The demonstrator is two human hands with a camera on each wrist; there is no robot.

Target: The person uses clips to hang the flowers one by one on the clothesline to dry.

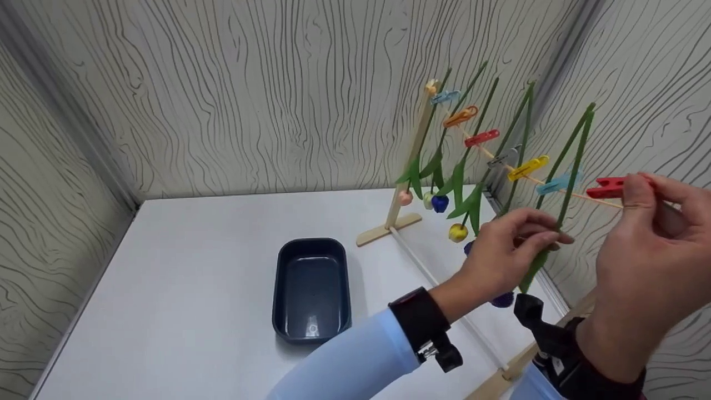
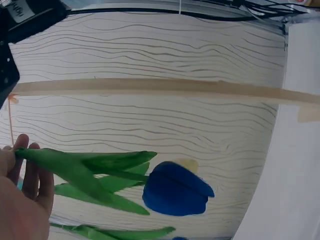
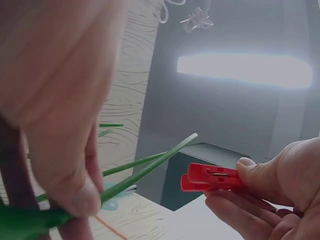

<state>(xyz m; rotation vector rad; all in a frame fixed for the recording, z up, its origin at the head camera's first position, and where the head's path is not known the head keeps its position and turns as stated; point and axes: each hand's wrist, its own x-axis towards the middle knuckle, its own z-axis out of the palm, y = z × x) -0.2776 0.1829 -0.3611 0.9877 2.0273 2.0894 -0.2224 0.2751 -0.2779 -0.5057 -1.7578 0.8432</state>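
My left hand (image 1: 508, 244) pinches the green stem of an artificial tulip just above its leaves. That blue tulip (image 2: 176, 190) hangs head down, its blossom facing away from the fingers. My right hand (image 1: 661, 250) holds a red clothespin (image 1: 604, 188) between thumb and fingers, level with the cord and right of the stem. In the right wrist view the red clothespin (image 3: 210, 177) stands apart from the held stem (image 3: 145, 172). Several tulips hang upside down along the orange cord (image 1: 533, 179), with light blue, orange, red, grey and yellow clothespins (image 1: 527, 168) on it.
A wooden stand (image 1: 408, 166) carries the cord's far end, its foot on the white table (image 1: 194, 278). A white rod (image 1: 422, 261) runs low towards the near stand foot (image 1: 500, 380). A dark blue tray (image 1: 276, 289) stands left of my left forearm. Patterned walls enclose the table.
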